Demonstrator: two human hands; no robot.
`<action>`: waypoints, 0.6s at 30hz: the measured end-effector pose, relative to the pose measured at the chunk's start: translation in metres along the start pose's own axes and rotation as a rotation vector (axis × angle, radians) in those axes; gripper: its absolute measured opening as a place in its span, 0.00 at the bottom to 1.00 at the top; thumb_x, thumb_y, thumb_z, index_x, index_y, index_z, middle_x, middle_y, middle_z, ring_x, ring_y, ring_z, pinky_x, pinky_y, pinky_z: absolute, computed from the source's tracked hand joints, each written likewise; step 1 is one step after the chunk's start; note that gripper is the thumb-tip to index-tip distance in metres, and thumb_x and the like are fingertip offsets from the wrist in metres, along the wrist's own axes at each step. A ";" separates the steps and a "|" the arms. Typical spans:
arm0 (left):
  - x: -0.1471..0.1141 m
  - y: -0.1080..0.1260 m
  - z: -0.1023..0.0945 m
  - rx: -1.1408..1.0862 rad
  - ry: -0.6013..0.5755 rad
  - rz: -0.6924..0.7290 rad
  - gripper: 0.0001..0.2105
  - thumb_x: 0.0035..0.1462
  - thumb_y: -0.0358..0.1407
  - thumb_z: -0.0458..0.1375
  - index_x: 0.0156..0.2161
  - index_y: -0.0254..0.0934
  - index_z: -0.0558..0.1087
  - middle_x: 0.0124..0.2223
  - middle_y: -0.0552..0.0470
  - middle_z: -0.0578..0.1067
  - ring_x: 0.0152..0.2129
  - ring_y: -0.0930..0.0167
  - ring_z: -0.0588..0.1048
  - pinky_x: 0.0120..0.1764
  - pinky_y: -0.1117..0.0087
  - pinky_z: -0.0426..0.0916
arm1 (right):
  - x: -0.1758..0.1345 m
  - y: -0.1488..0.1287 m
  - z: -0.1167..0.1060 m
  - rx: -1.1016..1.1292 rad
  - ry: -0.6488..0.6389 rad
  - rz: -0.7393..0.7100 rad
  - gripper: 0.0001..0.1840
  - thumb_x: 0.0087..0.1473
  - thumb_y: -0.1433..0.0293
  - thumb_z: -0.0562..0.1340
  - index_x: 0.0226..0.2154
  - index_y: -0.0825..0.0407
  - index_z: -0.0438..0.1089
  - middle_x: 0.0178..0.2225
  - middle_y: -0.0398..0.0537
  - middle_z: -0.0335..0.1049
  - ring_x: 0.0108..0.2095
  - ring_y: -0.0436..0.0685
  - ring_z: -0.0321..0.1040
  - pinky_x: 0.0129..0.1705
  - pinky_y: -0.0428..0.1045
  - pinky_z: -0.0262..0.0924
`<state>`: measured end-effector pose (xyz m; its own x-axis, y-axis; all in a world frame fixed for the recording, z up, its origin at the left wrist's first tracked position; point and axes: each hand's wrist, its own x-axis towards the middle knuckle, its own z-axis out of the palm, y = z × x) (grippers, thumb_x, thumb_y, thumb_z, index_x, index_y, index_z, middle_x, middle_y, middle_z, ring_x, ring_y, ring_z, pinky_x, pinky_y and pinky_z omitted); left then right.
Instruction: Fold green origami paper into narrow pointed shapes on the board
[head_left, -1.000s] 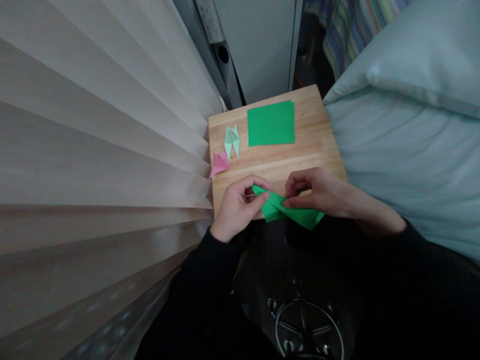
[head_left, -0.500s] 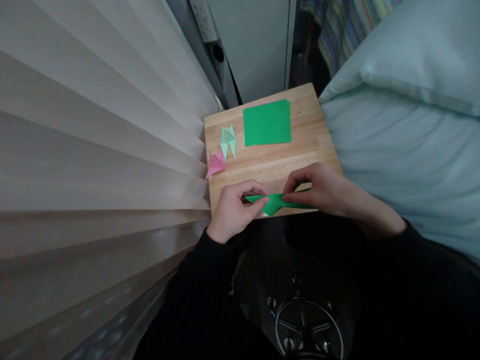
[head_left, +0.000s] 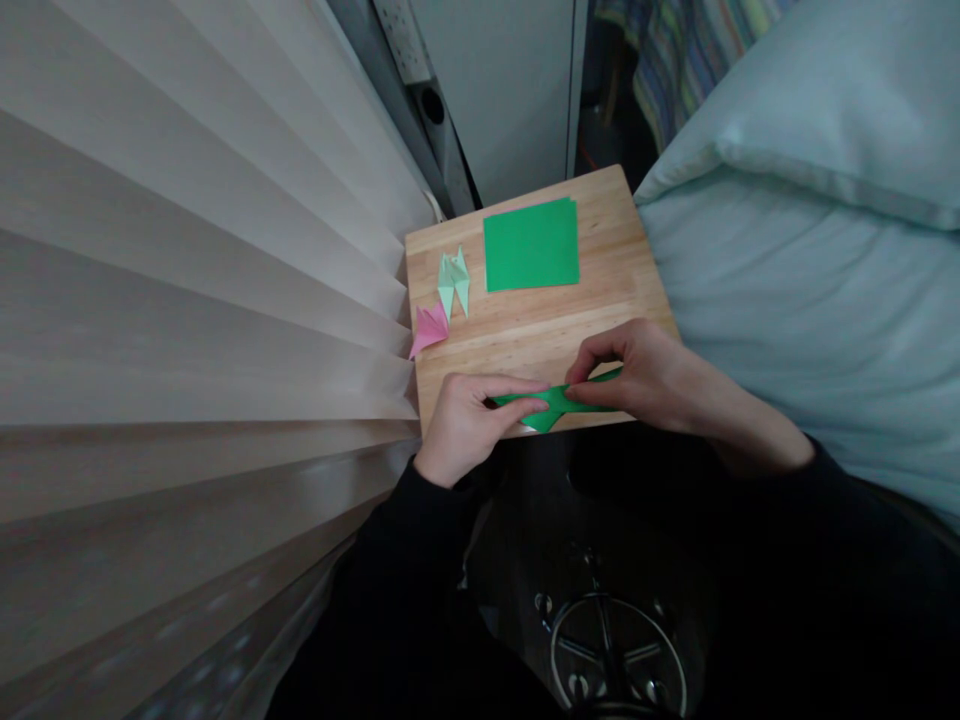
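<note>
A partly folded piece of green origami paper [head_left: 553,402] is at the near edge of the small wooden table [head_left: 517,335]. My left hand [head_left: 476,418] grips its left part, thumb and fingers on either side. The right part is pinched between the thumb and fingers of my right hand [head_left: 634,372], which covers some of the paper. Farther back on the table lies a stack of green paper sheets [head_left: 531,245]. Left of the stack are a pale green folded paper figure [head_left: 453,280] and a pink folded paper figure [head_left: 430,328].
A pleated pale curtain [head_left: 225,330] hangs along the table's left side. Light teal bedding [head_left: 787,290] borders the right side. A pale cabinet [head_left: 502,100] stands behind the table. Below me is a wheeled chair base with a metal ring [head_left: 553,655].
The fingers of my left hand have stretched a little to the right along the green paper and lie flatter. My right hand keeps its pinch almost unchanged.
</note>
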<state>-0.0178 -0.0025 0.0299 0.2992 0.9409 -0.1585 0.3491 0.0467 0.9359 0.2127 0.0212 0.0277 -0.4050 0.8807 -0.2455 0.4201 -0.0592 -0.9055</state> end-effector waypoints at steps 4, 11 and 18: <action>0.000 0.001 0.002 -0.018 0.010 -0.049 0.08 0.53 0.37 0.71 0.40 0.39 0.85 0.37 0.48 0.86 0.33 0.67 0.83 0.41 0.66 0.78 | 0.002 0.002 0.003 -0.019 0.015 -0.049 0.07 0.51 0.66 0.70 0.23 0.46 0.76 0.25 0.43 0.78 0.27 0.56 0.71 0.33 0.53 0.61; 0.003 -0.002 0.018 -0.086 -0.065 -0.184 0.04 0.54 0.33 0.68 0.32 0.34 0.81 0.26 0.53 0.78 0.21 0.75 0.73 0.26 0.74 0.67 | -0.003 -0.016 0.015 -0.361 0.404 -0.287 0.05 0.54 0.72 0.68 0.32 0.44 0.75 0.41 0.46 0.79 0.51 0.67 0.72 0.63 0.72 0.48; 0.007 -0.005 0.038 -0.562 0.233 -0.401 0.06 0.59 0.35 0.64 0.36 0.34 0.73 0.31 0.52 0.80 0.25 0.74 0.79 0.33 0.71 0.76 | 0.000 -0.009 0.035 -0.153 0.742 -0.247 0.08 0.54 0.68 0.69 0.38 0.50 0.72 0.39 0.54 0.74 0.45 0.65 0.71 0.48 0.62 0.65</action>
<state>0.0162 -0.0085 0.0124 0.0251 0.8594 -0.5107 -0.1349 0.5091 0.8501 0.1805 0.0056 0.0234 0.1235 0.9461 0.2994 0.5170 0.1961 -0.8332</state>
